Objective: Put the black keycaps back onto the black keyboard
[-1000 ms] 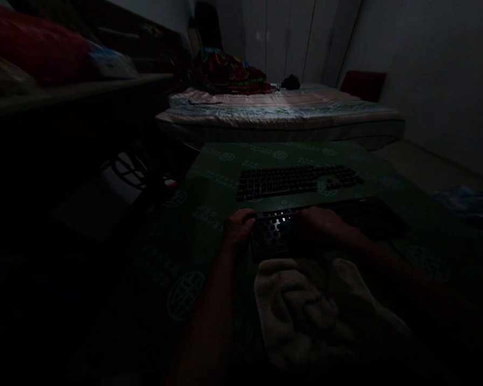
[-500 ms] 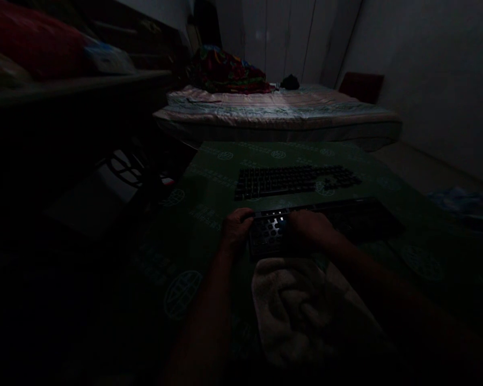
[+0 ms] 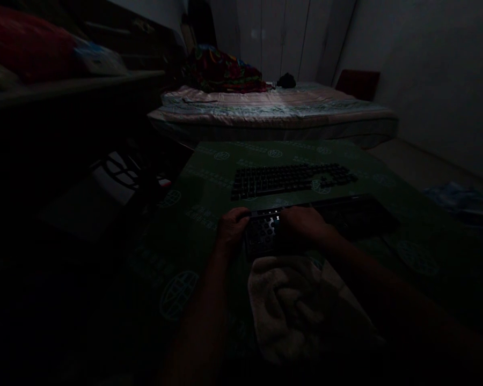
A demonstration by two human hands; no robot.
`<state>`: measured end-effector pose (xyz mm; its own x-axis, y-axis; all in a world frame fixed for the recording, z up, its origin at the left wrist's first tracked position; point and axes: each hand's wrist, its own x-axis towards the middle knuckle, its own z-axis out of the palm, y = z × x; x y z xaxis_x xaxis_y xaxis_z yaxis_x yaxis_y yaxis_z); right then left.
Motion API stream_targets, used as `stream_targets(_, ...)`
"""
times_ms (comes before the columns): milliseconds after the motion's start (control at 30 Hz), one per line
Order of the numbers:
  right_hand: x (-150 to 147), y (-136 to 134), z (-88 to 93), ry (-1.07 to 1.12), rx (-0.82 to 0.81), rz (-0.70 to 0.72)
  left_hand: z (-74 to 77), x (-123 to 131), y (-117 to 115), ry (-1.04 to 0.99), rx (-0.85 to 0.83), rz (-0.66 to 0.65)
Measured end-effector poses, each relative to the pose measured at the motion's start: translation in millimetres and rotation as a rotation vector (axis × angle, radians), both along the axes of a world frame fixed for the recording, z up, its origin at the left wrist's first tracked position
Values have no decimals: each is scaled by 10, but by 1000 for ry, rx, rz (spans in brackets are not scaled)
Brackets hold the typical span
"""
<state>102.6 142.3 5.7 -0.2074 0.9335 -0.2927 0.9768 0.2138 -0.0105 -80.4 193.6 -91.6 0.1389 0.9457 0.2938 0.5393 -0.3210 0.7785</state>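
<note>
The room is very dark. A black keyboard frame (image 3: 346, 214) lies on a green printed cloth (image 3: 209, 187), its key sockets bare at the left end. My left hand (image 3: 231, 228) grips the frame's left edge, fingers curled round it. My right hand (image 3: 304, 222) rests on top of the frame just right of the bare sockets, fingers bent down; what they hold, if anything, is hidden. Beyond the frame, rows of loose black keycaps (image 3: 290, 179) are laid out on the cloth. A crumpled beige towel (image 3: 298, 305) lies just in front of my hands.
A low bed (image 3: 273, 112) with a striped sheet and a colourful bundle (image 3: 223, 72) stands behind the cloth. Dark shelves (image 3: 64, 91) fill the left side. A black-and-white object (image 3: 116, 171) lies left of the cloth, a bluish bundle (image 3: 459, 198) at the right.
My right hand has slid a little to the left along the keyboard frame. The view has drifted slightly; my left hand keeps its grip.
</note>
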Motion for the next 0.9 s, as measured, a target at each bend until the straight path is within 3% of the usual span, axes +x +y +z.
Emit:
stream_targets(167,0,9,32,-2,2,43,12,10,-3,5,-7,6)
stream_targets(600,-122,-260,46,-5,-39,-18,22,15,-8,2,-2,-4)
stream_targets(900,6,-460,-34,6,-103,26,9,8,-19,0,0,-2)
